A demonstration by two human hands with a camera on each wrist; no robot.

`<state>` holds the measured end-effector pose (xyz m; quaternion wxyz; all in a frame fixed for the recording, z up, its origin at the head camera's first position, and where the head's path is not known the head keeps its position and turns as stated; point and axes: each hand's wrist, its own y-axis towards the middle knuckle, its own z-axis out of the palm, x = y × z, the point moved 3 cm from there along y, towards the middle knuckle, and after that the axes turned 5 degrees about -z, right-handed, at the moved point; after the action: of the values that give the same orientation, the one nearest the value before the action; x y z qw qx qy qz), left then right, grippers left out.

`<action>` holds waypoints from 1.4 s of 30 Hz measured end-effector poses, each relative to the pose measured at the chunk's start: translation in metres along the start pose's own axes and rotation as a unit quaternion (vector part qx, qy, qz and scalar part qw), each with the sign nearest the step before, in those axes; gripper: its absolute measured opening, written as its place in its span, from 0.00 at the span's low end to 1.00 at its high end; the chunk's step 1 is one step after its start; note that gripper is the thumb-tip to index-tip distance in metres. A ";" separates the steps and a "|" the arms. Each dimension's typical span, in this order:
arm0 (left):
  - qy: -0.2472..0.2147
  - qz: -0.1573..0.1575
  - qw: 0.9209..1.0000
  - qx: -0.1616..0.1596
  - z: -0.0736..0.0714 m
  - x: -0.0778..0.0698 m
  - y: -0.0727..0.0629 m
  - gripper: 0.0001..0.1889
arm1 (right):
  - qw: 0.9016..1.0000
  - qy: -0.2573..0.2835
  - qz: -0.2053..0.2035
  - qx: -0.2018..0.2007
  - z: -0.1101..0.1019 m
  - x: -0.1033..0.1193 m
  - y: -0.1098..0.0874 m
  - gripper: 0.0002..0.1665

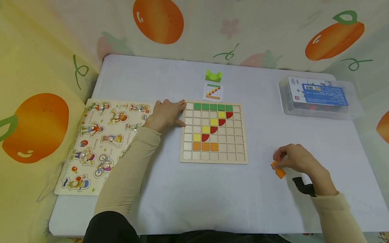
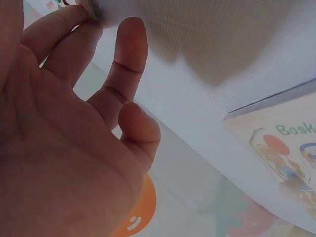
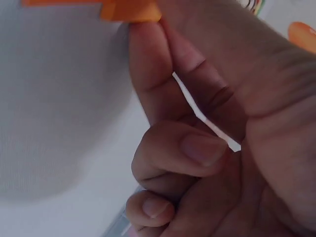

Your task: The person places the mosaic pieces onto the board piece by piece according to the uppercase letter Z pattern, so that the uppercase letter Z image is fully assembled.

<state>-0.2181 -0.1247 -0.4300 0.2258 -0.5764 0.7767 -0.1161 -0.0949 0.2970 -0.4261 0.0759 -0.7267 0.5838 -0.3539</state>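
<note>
A wooden grid board (image 1: 244, 135) lies mid-table. Along its top runs a row of green square blocks (image 1: 213, 107); below, yellow squares (image 1: 214, 122) and red quarter-circle blocks (image 1: 222, 122) step down diagonally to three orange squares (image 1: 205, 146). My left hand (image 1: 166, 114) rests at the board's left edge, fingertips and thumb touching the rim, nothing in its palm. To the right of the board, my right hand (image 1: 293, 158) pinches an orange block (image 3: 132, 10) between thumb and finger, low over the table. Another orange block (image 1: 281, 173) sits right beside it.
A pattern card (image 1: 213, 91) stands behind the board, by a light green holder (image 1: 213, 76). At the left is a wooden sports-figure puzzle (image 1: 94, 145), partly under my left forearm. A clear plastic box (image 1: 316, 96) occupies the back right.
</note>
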 end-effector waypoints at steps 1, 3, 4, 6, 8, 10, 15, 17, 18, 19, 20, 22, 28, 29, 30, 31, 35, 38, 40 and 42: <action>-0.002 -0.001 1.000 0.000 0.000 0.000 0.000 0.47 | 1.000 0.000 -0.006 0.000 0.000 0.001 0.001 0.15; 0.001 0.001 1.000 -0.001 0.000 0.000 -0.001 0.46 | 1.000 0.005 -0.018 0.002 0.001 0.002 0.002 0.13; 0.002 0.001 1.000 0.000 0.000 0.000 -0.001 0.46 | 1.000 0.010 -0.023 0.003 0.002 0.003 0.003 0.13; 0.001 0.002 1.000 0.001 0.000 0.000 -0.001 0.47 | 0.999 0.025 -0.031 0.008 0.002 0.004 0.005 0.12; 0.004 0.004 1.000 0.001 0.000 0.000 0.000 0.47 | 0.998 0.037 -0.045 0.007 0.002 0.007 0.007 0.10; 0.006 0.003 1.000 0.000 0.001 0.001 0.001 0.47 | 0.997 0.037 -0.064 -0.004 -0.001 0.011 0.010 0.08; 0.009 0.000 1.000 -0.005 0.001 0.001 0.002 0.47 | 0.992 0.023 -0.110 -0.052 -0.010 0.033 0.024 0.06; 0.006 0.001 1.000 -0.006 0.001 0.001 0.003 0.46 | 0.991 0.025 -0.118 -0.061 -0.012 0.046 0.033 0.07; 0.005 0.002 1.000 -0.006 0.001 0.001 0.003 0.46 | 0.990 0.026 -0.120 -0.063 -0.013 0.053 0.038 0.07; 0.004 0.002 1.000 -0.005 0.001 0.001 0.003 0.45 | 0.990 0.028 -0.121 -0.064 -0.013 0.060 0.043 0.08; 0.003 0.003 1.000 -0.005 0.001 0.001 0.004 0.45 | 0.990 0.030 -0.123 -0.064 -0.013 0.066 0.049 0.08; 0.004 0.003 1.000 -0.006 0.000 0.000 0.004 0.45 | 0.990 0.037 -0.123 -0.059 -0.011 0.080 0.060 0.08; 0.003 -0.003 1.000 -0.004 0.000 0.000 0.004 0.46 | 0.986 0.051 -0.152 -0.035 0.001 0.115 0.087 0.06; 0.002 -0.003 1.000 -0.003 0.000 0.000 0.004 0.46 | 0.985 0.050 -0.163 -0.034 0.003 0.119 0.090 0.06; 0.000 -0.004 1.000 -0.003 0.000 0.000 0.004 0.46 | 0.984 0.052 -0.168 -0.032 0.005 0.123 0.093 0.06; -0.002 -0.005 1.000 -0.002 0.000 0.000 0.004 0.46 | 0.983 0.049 -0.176 -0.032 0.007 0.127 0.095 0.06; -0.009 -0.009 1.000 -0.003 0.000 0.001 0.003 0.46 | 0.980 0.031 -0.195 -0.030 0.014 0.137 0.101 0.06; -0.011 -0.007 1.000 -0.003 0.001 0.000 0.002 0.46 | 0.982 0.008 -0.188 -0.033 0.018 0.139 0.102 0.06; -0.013 -0.006 1.000 -0.003 0.001 0.000 0.002 0.45 | 0.983 -0.007 -0.178 -0.041 0.020 0.138 0.101 0.06; -0.013 -0.006 1.000 -0.003 0.002 0.000 0.001 0.45 | 0.984 -0.023 -0.169 -0.053 0.022 0.137 0.099 0.07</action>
<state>-0.2185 -0.1243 -0.4319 0.2334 -0.5831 0.7708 -0.1071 -0.1513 0.1361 -0.4359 -0.0101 -0.8258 0.4687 -0.3134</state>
